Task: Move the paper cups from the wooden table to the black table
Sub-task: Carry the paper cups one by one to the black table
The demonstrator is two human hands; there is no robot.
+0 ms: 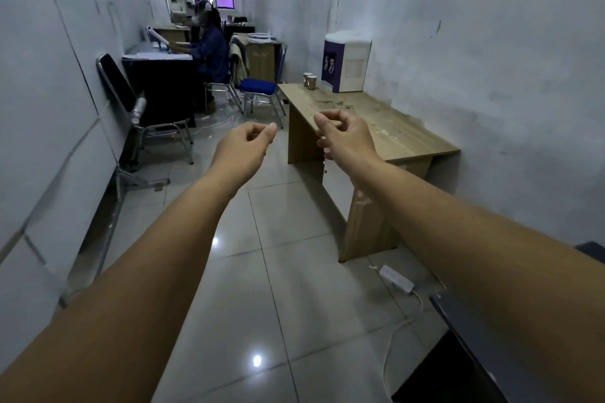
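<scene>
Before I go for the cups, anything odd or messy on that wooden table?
Yes: the wooden table top looks scuffed and flecked with pale marks. The two paper cups stand upright at its far end beside the water dispenser; no spill visible.

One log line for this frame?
phase: approach | left hand: empty | right hand: empty | paper cups: on wooden table, far end

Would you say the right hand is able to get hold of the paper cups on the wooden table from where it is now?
Probably not yet. The right hand hovers empty at the near end of the wooden table, while the paper cups stand at its far end beside the water dispenser. The bare tabletop between leaves the way free.
</scene>
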